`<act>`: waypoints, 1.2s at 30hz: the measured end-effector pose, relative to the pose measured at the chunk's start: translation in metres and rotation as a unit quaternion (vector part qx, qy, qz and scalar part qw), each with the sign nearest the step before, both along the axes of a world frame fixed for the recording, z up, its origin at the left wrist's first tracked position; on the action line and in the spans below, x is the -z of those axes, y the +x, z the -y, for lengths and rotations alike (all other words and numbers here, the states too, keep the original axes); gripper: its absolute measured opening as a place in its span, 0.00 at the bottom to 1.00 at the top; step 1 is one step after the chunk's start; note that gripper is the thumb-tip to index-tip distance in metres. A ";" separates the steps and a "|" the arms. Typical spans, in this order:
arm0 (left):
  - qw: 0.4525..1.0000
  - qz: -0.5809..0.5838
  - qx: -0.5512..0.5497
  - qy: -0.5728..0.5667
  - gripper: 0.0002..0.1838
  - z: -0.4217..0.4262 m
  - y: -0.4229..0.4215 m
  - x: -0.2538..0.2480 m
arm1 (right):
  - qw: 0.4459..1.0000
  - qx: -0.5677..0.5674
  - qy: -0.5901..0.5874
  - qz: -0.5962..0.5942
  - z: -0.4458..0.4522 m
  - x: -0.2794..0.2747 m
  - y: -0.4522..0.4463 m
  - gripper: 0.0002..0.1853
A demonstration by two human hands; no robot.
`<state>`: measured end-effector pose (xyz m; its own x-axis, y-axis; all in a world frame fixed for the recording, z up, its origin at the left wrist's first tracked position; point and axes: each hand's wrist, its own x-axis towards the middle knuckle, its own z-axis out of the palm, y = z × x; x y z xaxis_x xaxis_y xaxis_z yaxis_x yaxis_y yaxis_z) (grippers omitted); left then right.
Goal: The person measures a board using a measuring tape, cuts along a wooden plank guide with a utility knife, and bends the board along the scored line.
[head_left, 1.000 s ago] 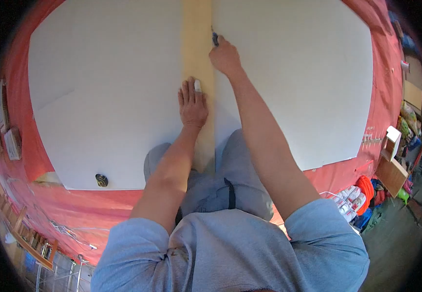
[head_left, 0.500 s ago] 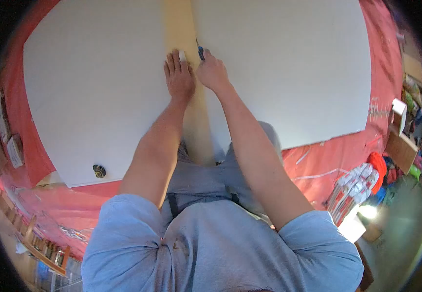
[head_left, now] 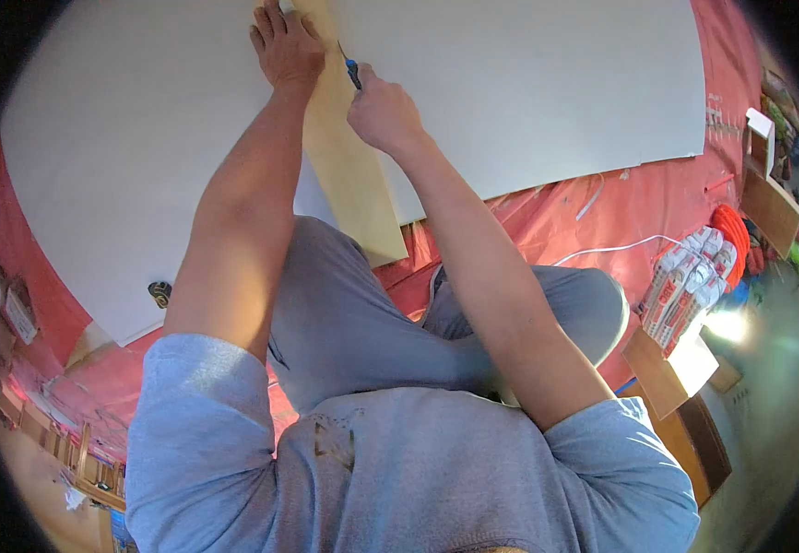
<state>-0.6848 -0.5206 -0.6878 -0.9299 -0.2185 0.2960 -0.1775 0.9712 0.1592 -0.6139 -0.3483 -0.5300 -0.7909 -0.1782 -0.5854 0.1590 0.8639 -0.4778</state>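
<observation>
My left hand (head_left: 289,53) lies flat with its fingers apart at the left edge of a pale wooden board (head_left: 349,175), partly over the white sheet (head_left: 159,120). Something white is wrapped round one finger, near the top of the view. My right hand (head_left: 384,112) is wrapped round a blue and black utility knife (head_left: 353,72). Its thin blade points away from me, along the right edge of the board. The board lies lengthwise across the sheet, its near end beside my knee.
A tape measure (head_left: 159,294) rests on the sheet at the lower left. Red covering (head_left: 547,221) spreads under the sheet. To the right are printed packages (head_left: 685,286), a coil of orange cord (head_left: 731,241), a bright light (head_left: 727,324) and a brown box (head_left: 772,210).
Both hands have moved farther up the view, and the left has shifted left. My legs have shifted, baring the near end of the board. The camera view has turned a little.
</observation>
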 end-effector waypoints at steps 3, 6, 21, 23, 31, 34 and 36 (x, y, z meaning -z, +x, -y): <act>1.000 -0.022 0.002 0.016 0.30 -0.007 0.001 -0.014 | 1.000 0.000 -0.012 -0.019 -0.012 -0.001 0.029 0.27; 0.999 -0.019 -0.006 0.045 0.26 -0.014 0.003 -0.029 | 1.000 0.003 0.006 -0.008 -0.023 -0.003 0.061 0.27; 0.998 -0.047 0.033 0.005 0.29 0.005 -0.003 0.017 | 0.997 0.038 0.041 0.050 -0.073 -0.020 0.191 0.27; 0.996 0.003 0.035 -0.079 0.31 0.006 0.000 0.014 | 0.997 0.040 0.021 0.063 -0.081 -0.017 0.205 0.29; 0.999 0.008 0.032 0.029 0.33 0.009 -0.007 0.000 | 0.998 0.043 -0.010 0.039 -0.097 -0.032 0.245 0.34; 0.999 0.025 0.029 0.026 0.33 0.006 -0.007 -0.006 | 0.999 0.036 -0.006 0.040 -0.107 -0.027 0.260 0.34; 0.999 0.004 0.042 0.004 0.33 0.010 -0.005 -0.001 | 0.998 0.041 -0.006 0.039 -0.109 -0.035 0.266 0.35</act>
